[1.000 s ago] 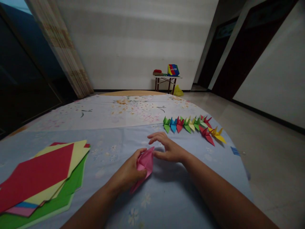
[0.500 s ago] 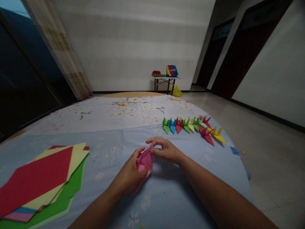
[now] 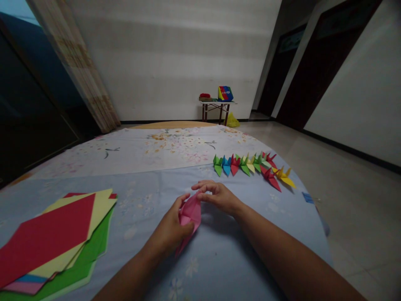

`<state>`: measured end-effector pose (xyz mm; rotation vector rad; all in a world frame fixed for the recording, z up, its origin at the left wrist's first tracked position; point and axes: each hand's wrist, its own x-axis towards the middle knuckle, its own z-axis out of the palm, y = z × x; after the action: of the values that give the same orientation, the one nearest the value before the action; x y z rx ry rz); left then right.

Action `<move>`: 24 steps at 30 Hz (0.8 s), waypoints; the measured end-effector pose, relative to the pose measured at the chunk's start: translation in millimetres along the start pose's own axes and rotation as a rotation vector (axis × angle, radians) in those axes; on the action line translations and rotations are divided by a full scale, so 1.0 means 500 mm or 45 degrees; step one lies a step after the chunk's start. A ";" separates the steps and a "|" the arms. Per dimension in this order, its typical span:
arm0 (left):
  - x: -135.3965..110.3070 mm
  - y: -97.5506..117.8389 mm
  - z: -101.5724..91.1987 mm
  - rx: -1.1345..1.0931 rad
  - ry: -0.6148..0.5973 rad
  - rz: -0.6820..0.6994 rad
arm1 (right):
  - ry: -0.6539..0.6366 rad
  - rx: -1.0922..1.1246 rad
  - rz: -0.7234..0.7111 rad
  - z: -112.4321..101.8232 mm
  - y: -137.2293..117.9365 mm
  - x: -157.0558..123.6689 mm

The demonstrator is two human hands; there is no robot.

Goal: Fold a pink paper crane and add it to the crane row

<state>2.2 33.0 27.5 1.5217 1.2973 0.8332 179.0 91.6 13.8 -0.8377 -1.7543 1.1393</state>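
Note:
A partly folded piece of pink origami paper (image 3: 191,210) is held above the blue cloth near the middle of the head view. My left hand (image 3: 175,223) grips its left side, thumb across the front and fingers behind. At the upper tip, my right hand (image 3: 216,196) pinches the paper between thumb and fingers. A pointed pink end hangs below my left thumb. Beyond my right hand, several folded paper cranes (image 3: 242,164) in green, blue, red and pale yellow stand in a row, with a yellow crane (image 3: 284,177) at the right end.
A stack of coloured paper sheets (image 3: 56,234), red on top, lies at the left. Flowered cloths cover the round table (image 3: 175,124), whose bare wooden edge shows at the back. A small side table (image 3: 218,103) with a colourful box (image 3: 225,93) stands by the wall.
Both hands keep their hold on the pink paper with almost no movement. The view has shifted very slightly.

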 end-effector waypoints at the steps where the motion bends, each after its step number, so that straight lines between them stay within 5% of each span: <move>1: 0.001 -0.001 0.000 0.002 0.001 0.000 | 0.008 0.025 0.024 0.000 -0.001 0.000; 8: -0.001 0.000 0.000 -0.055 -0.009 0.002 | 0.045 0.102 0.140 0.006 -0.008 -0.001; 24: -0.002 0.005 0.003 0.013 -0.016 -0.014 | -0.086 -0.042 -0.020 0.001 -0.003 0.003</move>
<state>4.3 31.8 29.6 1.5241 1.3018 0.8099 177.6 92.2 15.3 -0.8124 -1.8363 1.1433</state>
